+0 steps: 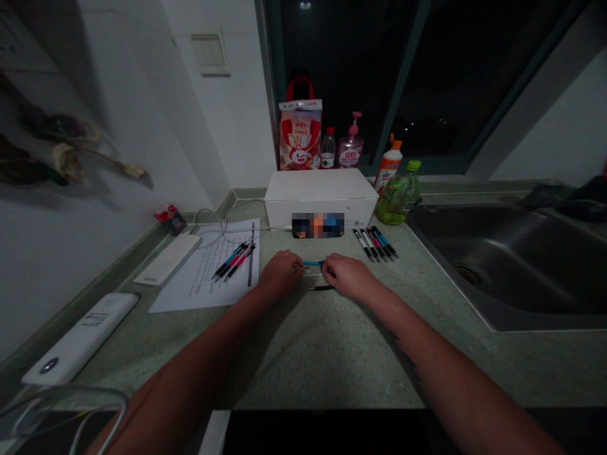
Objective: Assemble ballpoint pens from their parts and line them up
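The left hand [282, 273] and right hand [344, 277], fingers curled nearly shut, pinch a blue pen [313, 263] between them; a black pen [320, 288] lies just nearer on the bench [332, 360].

blurred: pixelated patch [317, 225] on white box [320, 191] | hidden: blue pen [313, 263] ends under left hand [283, 273], right hand [347, 278] | cut off: white cable [71, 392], lower-left edge

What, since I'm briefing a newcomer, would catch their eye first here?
The left hand and right hand meet at a blue pen in the middle of the view, with a black pen lying just nearer the person. Behind them sits a white box, with a row of pens to its right and a steel sink further right.
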Demonstrator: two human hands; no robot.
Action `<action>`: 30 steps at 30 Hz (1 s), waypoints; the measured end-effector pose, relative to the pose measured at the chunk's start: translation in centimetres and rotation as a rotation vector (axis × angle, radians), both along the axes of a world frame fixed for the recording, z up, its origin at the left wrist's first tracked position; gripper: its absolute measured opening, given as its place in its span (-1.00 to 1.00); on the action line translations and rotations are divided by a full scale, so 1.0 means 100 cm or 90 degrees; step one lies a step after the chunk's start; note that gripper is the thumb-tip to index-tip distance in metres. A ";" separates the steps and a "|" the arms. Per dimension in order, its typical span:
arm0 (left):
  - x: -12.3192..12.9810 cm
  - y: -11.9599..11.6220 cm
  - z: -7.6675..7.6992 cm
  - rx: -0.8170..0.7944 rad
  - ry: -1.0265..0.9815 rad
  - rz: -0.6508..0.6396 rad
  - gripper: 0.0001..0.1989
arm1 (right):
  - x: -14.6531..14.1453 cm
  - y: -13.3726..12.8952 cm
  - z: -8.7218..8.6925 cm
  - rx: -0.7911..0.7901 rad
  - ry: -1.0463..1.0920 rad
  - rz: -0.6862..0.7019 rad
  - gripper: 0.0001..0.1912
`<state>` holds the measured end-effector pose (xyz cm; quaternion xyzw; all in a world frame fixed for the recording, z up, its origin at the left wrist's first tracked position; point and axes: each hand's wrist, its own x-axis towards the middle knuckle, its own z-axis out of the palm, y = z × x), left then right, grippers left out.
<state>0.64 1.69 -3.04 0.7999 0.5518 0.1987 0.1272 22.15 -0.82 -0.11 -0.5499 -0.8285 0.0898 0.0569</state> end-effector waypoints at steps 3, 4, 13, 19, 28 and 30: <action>0.002 -0.001 0.004 -0.006 0.026 -0.017 -0.85 | 0.000 0.001 -0.001 0.003 -0.020 -0.004 -0.74; 0.001 -0.001 0.005 -0.005 0.032 -0.022 -0.84 | 0.000 0.001 -0.002 0.006 -0.025 -0.006 -0.74; -0.019 -0.004 0.011 -0.043 0.057 -0.052 -0.80 | 0.004 0.005 -0.006 0.011 -0.037 -0.006 -0.72; -0.009 -0.010 0.014 -0.049 0.062 -0.053 -0.79 | 0.004 0.005 -0.006 -0.004 -0.038 0.009 -0.73; 0.002 -0.012 0.003 -0.004 0.028 -0.046 -0.88 | 0.002 0.005 -0.005 0.008 0.022 0.023 -0.82; 0.002 -0.009 0.003 0.010 0.004 -0.023 -0.88 | 0.004 0.008 -0.006 0.057 0.055 0.009 -0.78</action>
